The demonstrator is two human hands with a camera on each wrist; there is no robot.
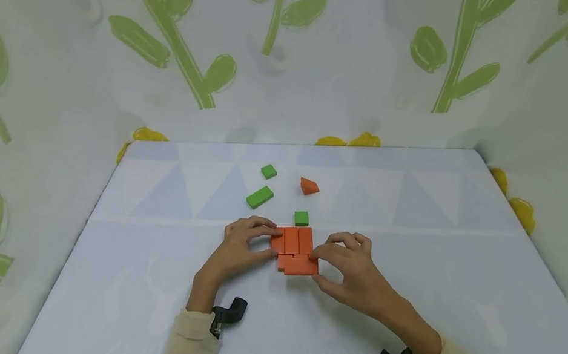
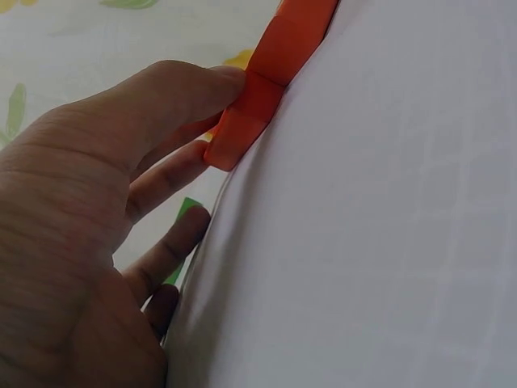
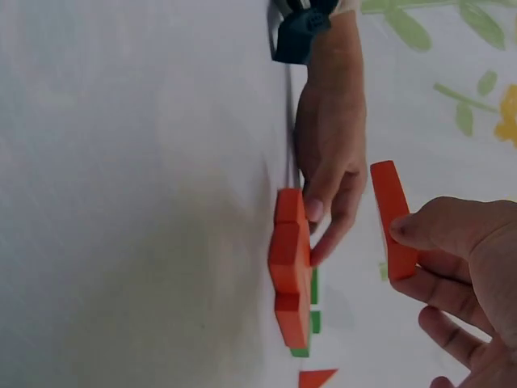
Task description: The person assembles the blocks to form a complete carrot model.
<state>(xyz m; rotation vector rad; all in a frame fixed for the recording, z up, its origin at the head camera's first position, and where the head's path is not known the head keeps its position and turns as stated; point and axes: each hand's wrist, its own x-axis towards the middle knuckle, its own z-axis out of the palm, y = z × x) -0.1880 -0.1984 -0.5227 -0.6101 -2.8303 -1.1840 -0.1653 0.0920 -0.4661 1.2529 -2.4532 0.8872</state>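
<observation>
Several orange toy blocks (image 1: pixel 292 239) lie side by side in a compact group on the table. My left hand (image 1: pixel 239 248) is at the group's left side, thumb and index finger pinching the end block (image 2: pixel 239 137). From the right, my right hand (image 1: pixel 356 275) holds a rectangular orange block (image 1: pixel 302 266) between thumb and fingers. In the right wrist view this held block (image 3: pixel 389 212) is raised off the table, apart from the row of orange blocks (image 3: pixel 287 259). Part of the group is hidden beneath the held block in the head view.
A small green block (image 1: pixel 302 217) stands just behind the orange group. Farther back lie a long green block (image 1: pixel 260 197), another small green block (image 1: pixel 269 171) and an orange triangular block (image 1: pixel 309 186). The table's far edge meets a leaf-patterned cloth (image 1: pixel 329 98).
</observation>
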